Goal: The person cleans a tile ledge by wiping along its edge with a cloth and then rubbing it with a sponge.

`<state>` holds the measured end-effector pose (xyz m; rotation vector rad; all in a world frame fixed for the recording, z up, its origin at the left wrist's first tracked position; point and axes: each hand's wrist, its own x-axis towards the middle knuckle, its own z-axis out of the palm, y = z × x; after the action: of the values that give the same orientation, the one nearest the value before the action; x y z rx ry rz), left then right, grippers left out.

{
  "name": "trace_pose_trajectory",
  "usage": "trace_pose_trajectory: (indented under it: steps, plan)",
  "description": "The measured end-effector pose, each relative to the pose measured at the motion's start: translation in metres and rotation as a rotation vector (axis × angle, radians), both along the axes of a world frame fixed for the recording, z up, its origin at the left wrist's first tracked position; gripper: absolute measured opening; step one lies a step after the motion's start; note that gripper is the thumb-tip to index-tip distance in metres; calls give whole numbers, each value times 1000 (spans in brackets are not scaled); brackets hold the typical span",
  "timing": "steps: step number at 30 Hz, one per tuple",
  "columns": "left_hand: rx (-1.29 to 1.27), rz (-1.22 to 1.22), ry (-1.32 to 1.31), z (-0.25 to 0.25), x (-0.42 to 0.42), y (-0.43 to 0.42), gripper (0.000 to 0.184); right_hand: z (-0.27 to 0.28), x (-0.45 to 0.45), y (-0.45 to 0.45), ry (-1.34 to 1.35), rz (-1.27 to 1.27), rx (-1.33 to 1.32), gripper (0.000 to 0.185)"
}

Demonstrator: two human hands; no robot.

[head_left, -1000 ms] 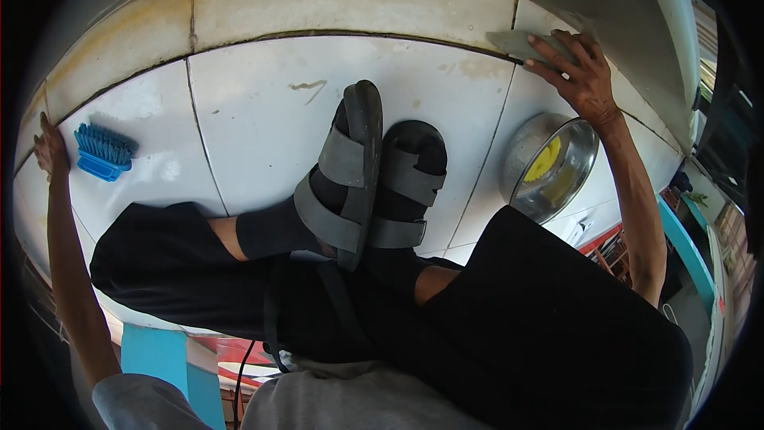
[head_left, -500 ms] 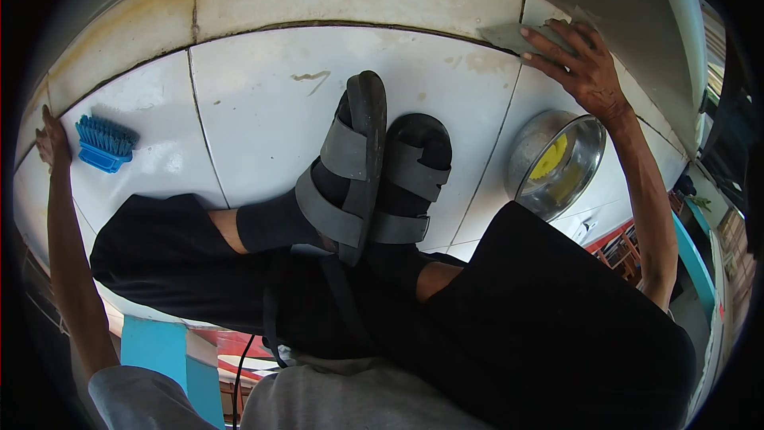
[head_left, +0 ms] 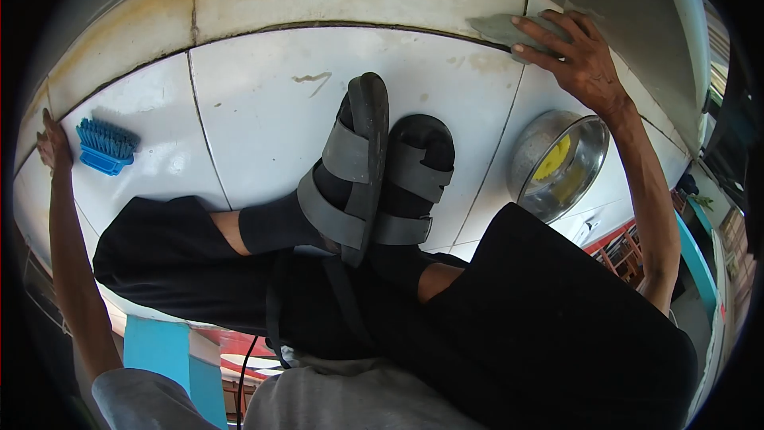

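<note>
My right hand [head_left: 587,70] lies with its fingers spread over a grey-green cloth [head_left: 495,29], pressing it on the stained tiles near a dark joint. Part of the cloth is hidden under the fingers. At the far left, my left hand [head_left: 54,146] rests on the tile with its fingers stretched out and nothing in it. Just beside it is a blue scrub brush [head_left: 107,148], bristles turned upward. Below my right hand stands a metal bowl [head_left: 590,161] with something yellow [head_left: 552,159] inside, perhaps a liquid or a sponge.
My feet, in grey-strapped sandals [head_left: 342,151] and dark socks, are on the white tiles [head_left: 263,135] between my hands. A brown smear [head_left: 312,80] marks one tile. A grey surface [head_left: 637,24] curves along the upper right. A dark cable [head_left: 245,374] hangs by my shirt.
My right hand and the cloth have shifted slightly left along the joint, and more of the cloth shows. My left hand, the brush and the bowl stay in place.
</note>
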<state>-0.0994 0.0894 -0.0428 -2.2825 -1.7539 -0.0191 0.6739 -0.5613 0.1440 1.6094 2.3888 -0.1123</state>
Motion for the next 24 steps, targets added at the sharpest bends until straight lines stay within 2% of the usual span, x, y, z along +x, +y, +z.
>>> trace_pose_trajectory:
  steps: [2, 4, 5, 8, 14, 17, 20, 21, 23, 24]
  plan:
    - [-28, -6, 5, 4, -6, -9, 70, 4, 11, -6, 7, -7, -21, 32]
    - [-72, 8, -82, 20, 24, -30, 77, 7, 8, -15, -50, -53, -31, 28]
    - [-72, 6, -88, 17, 26, -30, 77, 6, 4, -9, -30, -45, -21, 32]
    - [-50, 106, -43, 11, 21, -18, 96, -10, -26, 19, 22, -7, 46, 35]
    - [-45, 83, -17, 9, 15, -21, 101, 1, -21, 17, -15, 2, 16, 41]
    - [-91, 155, -103, -1, -7, -14, 102, -1, -13, 1, -17, -83, 8, 44]
    - [-127, 182, -207, -9, -2, 5, 104, -6, -49, 34, 43, -59, 55, 43]
    - [-121, 177, -209, 1, 16, -7, 104, -11, -61, 45, 60, -48, 55, 42]
    - [-58, 386, -318, 30, 65, -51, 104, -11, -70, 57, 46, -23, 64, 42]
    - [-52, 383, -315, 30, 64, -48, 104, -11, -74, 60, 32, 1, 60, 42]
